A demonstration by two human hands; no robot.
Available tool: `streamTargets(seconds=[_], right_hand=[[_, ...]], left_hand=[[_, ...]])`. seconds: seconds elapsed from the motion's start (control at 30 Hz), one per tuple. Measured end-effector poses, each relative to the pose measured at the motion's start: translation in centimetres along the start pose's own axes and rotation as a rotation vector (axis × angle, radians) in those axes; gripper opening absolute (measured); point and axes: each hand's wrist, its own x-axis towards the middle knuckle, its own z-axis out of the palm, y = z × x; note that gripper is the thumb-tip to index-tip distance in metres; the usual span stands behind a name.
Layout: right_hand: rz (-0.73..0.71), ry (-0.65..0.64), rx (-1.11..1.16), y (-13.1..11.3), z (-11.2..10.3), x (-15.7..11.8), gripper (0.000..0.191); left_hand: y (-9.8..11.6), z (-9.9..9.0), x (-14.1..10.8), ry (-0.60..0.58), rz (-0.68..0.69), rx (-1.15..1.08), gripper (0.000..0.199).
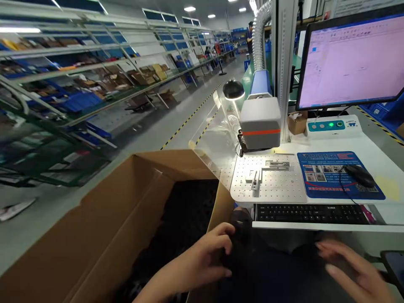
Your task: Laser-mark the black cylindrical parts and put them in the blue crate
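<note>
My left hand (206,254) is over the right wall of a large cardboard box (107,210), its fingers curved and apart with nothing visible between them. Many small black pieces (189,206), too dark to make out singly, fill the box. Just beyond the left fingertips is a dark rounded shape (241,221) whose kind I cannot make out. My right hand (356,267), slightly blurred, hovers below the keyboard tray at lower right. Its thumb and fingers are spread, and I see nothing held. Dark clothing (274,269) lies between the hands.
A perforated metal plate (284,187) carries a small fixture (255,179) beneath a grey machine head (261,122). To its right are a mouse mat (334,168), mouse (360,176), keyboard (309,213) and monitor (350,63). Shelving (126,80) lines the left; a person (250,38) stands far back.
</note>
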Motion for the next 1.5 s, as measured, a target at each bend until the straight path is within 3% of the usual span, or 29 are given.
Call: streamTargets(seconds=[0.13, 0.27, 0.37, 0.5, 0.6, 0.67, 0.73, 0.83, 0.9, 0.97, 1.1, 1.33, 1.5], right_hand=[[-0.047, -0.386, 0.285, -5.3, 5.3, 5.3, 0.056], [-0.089, -0.686, 0.352, -7.8, 8.3, 8.9, 0.066], [-0.029, -0.799, 0.299, -8.3, 9.7, 9.1, 0.065], [0.03, -0.809, 0.189, -8.4, 10.8, 8.8, 0.064], [0.052, -0.664, 0.14, -8.2, 10.6, 10.0, 0.058], [0.047, -0.434, 0.098, -7.8, 10.2, 12.0, 0.052], [0.034, -0.12, 0.03, -6.9, 9.9, 14.7, 0.049], [0.021, 0.253, -0.045, -5.2, 10.1, 19.4, 0.055], [-0.003, 0.337, -0.057, -4.2, 10.7, 22.1, 0.057], [-0.03, 0.36, -0.057, -3.6, 11.6, 24.1, 0.059], [-0.049, 0.364, -0.069, -2.6, 13.0, 26.5, 0.063], [-0.14, 0.404, -0.124, -1.1, 13.7, 28.5, 0.068], [-0.194, 0.432, -0.201, -0.7, 13.9, 28.6, 0.067]], left_hand=[[1.5, 2.0, 1.2, -0.308, 0.214, 0.024, 0.034], [-0.2, 2.7, 1.9, -0.393, 0.371, 0.061, 0.033], [-1.7, 2.8, 1.9, -0.398, 0.433, 0.033, 0.034], [-2.7, 1.8, 1.2, -0.38, 0.419, -0.09, 0.036], [-3.5, -0.3, -0.1, -0.296, 0.422, -0.362, 0.036], [-5.0, -1.6, -0.8, -0.155, 0.381, -0.584, 0.035], [-7.4, -1.9, -0.9, 0.115, 0.267, -0.741, 0.034], [-12.4, -0.4, 0.4, 0.691, 0.035, -0.677, 0.033], [-16.0, 1.2, 1.6, 1.018, -0.051, -0.464, 0.032], [-19.0, 2.7, 2.5, 1.174, -0.073, -0.238, 0.03], [-22.1, 4.4, 2.9, 1.262, 0.037, 0.033, 0.023], [-22.4, 4.9, 3.1, 1.089, 0.176, 0.3, 0.011], [-22.6, 4.8, 3.4, 1.058, 0.195, 0.315, 0.011]])
